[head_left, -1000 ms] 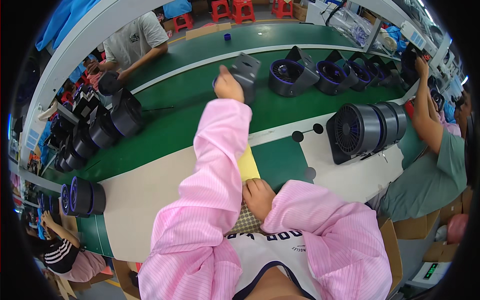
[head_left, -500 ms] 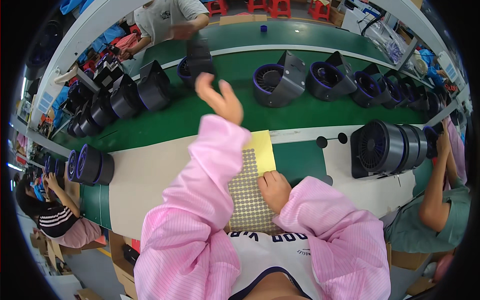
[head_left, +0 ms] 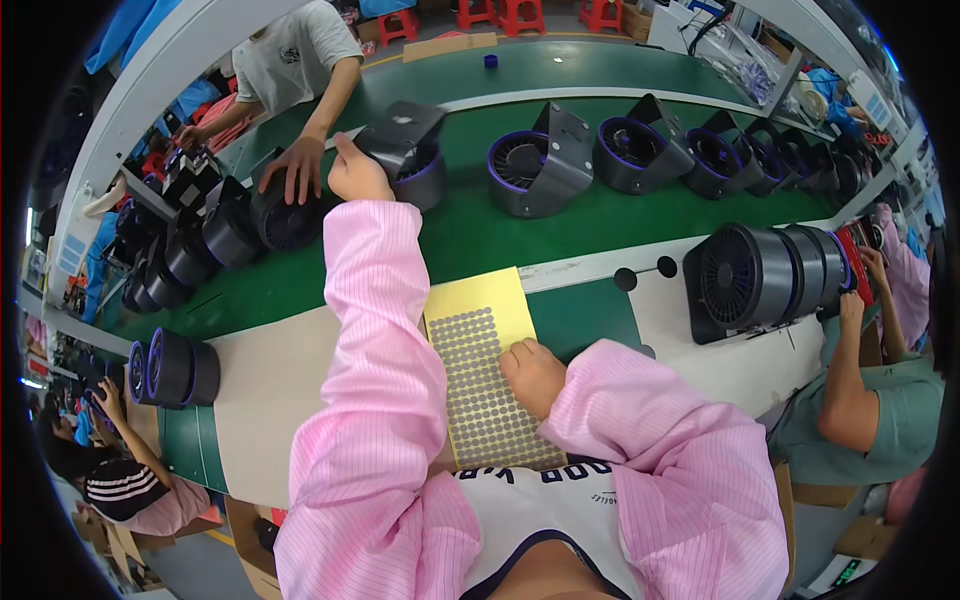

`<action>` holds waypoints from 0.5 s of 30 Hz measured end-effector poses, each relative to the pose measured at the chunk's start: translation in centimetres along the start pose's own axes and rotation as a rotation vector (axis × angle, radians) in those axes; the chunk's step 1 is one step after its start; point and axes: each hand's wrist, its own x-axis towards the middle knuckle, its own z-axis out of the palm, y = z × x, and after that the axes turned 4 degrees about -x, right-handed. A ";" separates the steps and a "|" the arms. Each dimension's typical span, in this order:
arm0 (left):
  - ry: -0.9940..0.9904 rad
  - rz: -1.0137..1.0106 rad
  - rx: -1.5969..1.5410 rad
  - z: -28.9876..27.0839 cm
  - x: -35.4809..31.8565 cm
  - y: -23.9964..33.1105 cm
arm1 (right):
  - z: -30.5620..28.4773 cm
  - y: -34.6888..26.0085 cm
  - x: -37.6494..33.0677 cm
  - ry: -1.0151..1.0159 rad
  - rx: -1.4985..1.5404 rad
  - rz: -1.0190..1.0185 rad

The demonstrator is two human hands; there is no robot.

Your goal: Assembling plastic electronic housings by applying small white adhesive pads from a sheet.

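Note:
My left hand (head_left: 358, 172) is stretched far across the green bench, its fingers closed at the left side of a dark grey desk fan (head_left: 418, 172) with a wide bracket. The fan's purple-edged ring shows below the bracket. My right hand (head_left: 532, 376) lies curled, knuckles up, on the right edge of a yellow sheet (head_left: 505, 300) covered in rows of small round grey stickers. Whatever its fingertips pinch is hidden. Left of my left hand, a co-worker's hand (head_left: 296, 170) is spread over another dark fan (head_left: 288, 218).
More bracketed fans (head_left: 540, 160) line the green belt (head_left: 480, 235) on both sides. Stacked fan housings stand on the right (head_left: 750, 280) and left (head_left: 175, 370). Two black discs (head_left: 625, 279) lie near the bench edge. A grey frame (head_left: 80, 215) arches around; other people work at both sides.
My left hand has gone from reaching open to closing at the fan's side, and the fan sits at a different angle. The co-worker's hand has come down onto a neighbouring fan. My right hand stays put.

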 end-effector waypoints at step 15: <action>-0.475 0.212 -0.369 -6.6 -9.0 14.9 | -17.5 -4.0 9.5 0.649 1.052 -0.058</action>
